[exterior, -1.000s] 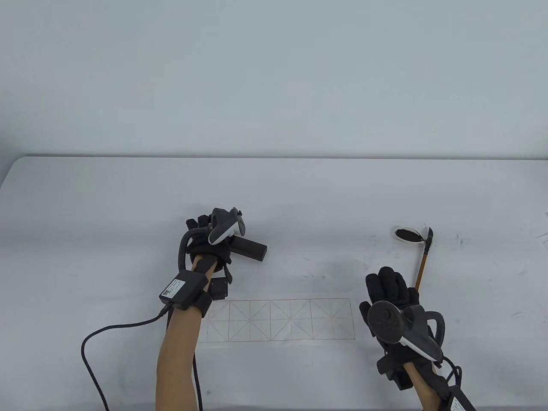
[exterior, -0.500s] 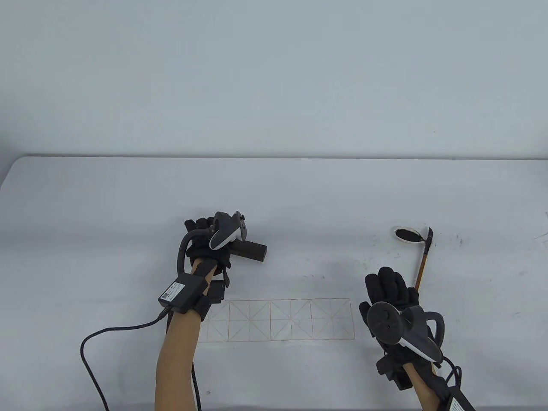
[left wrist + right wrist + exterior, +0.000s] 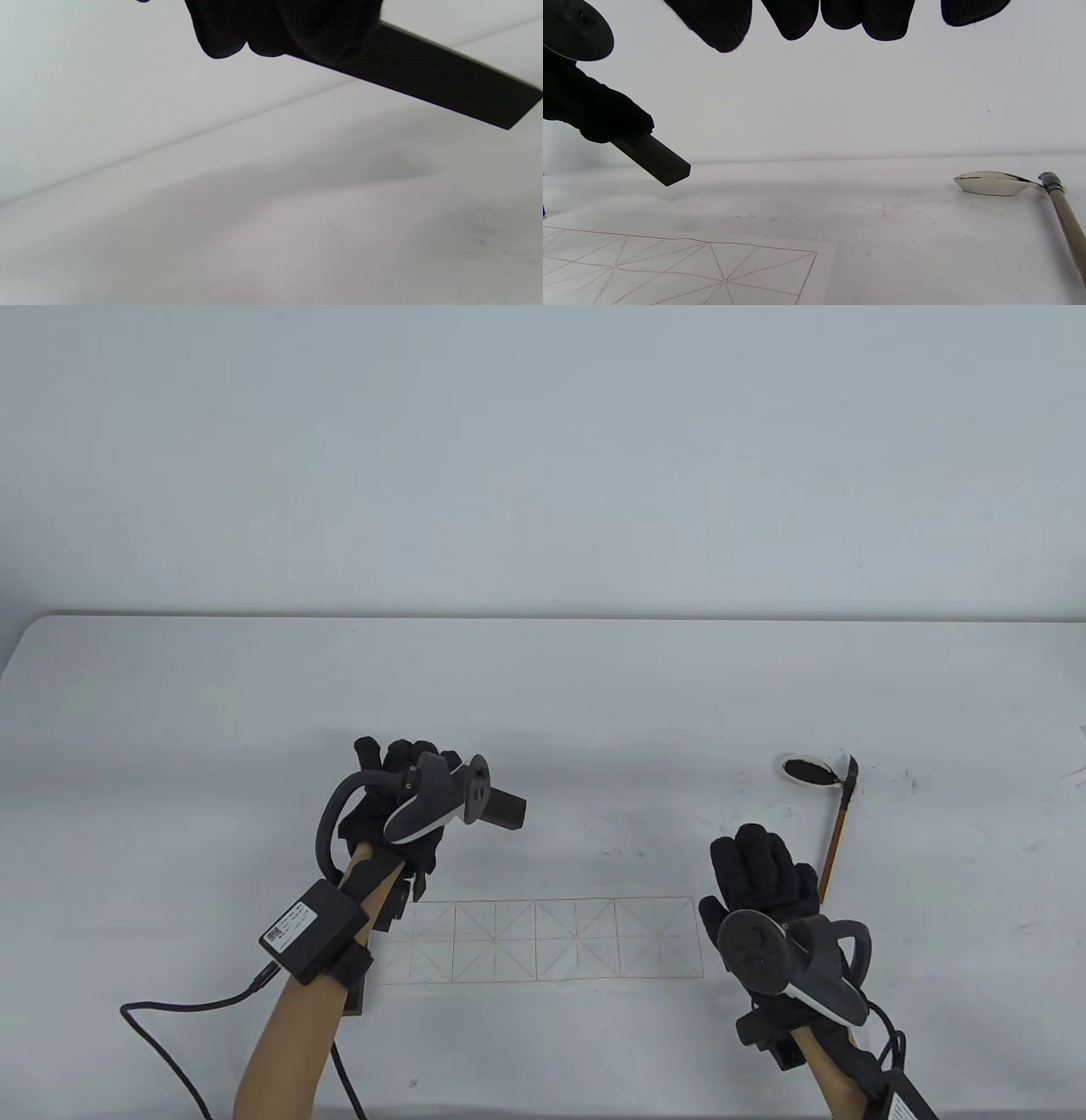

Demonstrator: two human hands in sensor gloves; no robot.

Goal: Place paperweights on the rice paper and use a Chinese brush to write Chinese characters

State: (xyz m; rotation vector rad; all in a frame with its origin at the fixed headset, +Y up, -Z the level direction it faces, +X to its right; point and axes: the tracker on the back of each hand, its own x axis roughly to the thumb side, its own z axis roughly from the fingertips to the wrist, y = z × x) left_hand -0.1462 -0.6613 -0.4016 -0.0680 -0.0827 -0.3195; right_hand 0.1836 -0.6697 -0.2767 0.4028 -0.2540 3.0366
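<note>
We see the left hand (image 3: 399,806) gripping a paperweight (image 3: 507,809): a dark, matte rectangular bar, held off the table (image 3: 594,695) behind the rice paper (image 3: 543,937), tilted. The paper's a white strip with a red grid. Right hand (image 3: 764,874) relaxed, fingers straight, holding nothing, near the brush (image 3: 836,836).

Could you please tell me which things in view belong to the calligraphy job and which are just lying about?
Job:
paperweight, gripped by left hand
rice paper
brush
ink dish
right hand, holding nothing

Lying about:
cable
old ink specks on table
</note>
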